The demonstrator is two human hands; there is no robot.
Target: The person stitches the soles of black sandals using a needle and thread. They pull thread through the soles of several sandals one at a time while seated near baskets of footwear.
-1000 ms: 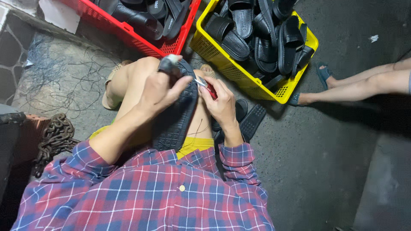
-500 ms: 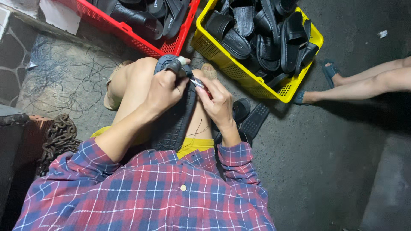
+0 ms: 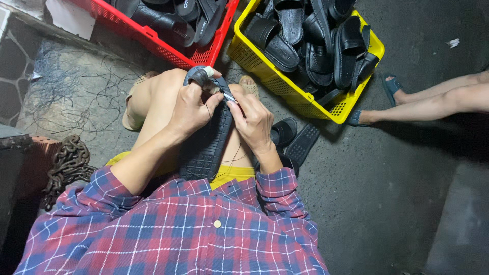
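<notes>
A black rubber sandal [image 3: 206,147] lies sole-up along my lap, its toe end pointing away from me. My left hand [image 3: 189,109] grips the sandal near its toe, with a bandaged finger curled over the edge. My right hand [image 3: 253,121] pinches a small metal blade [image 3: 227,96] against the sandal's rim, close to the left fingers. Thin black trimmings hang from the edge.
A yellow crate [image 3: 254,58] and a red crate [image 3: 153,38], both full of black sandals, stand ahead. Loose sandals [image 3: 295,140] lie by my right knee. Another person's legs [image 3: 433,99] stretch in from the right. A rusty chain [image 3: 66,165] and black trimmings [image 3: 76,97] lie left.
The view has shifted slightly. My hands and the sandal keep the same hold, with the right hand's blade working a little along the rim near the toe.
</notes>
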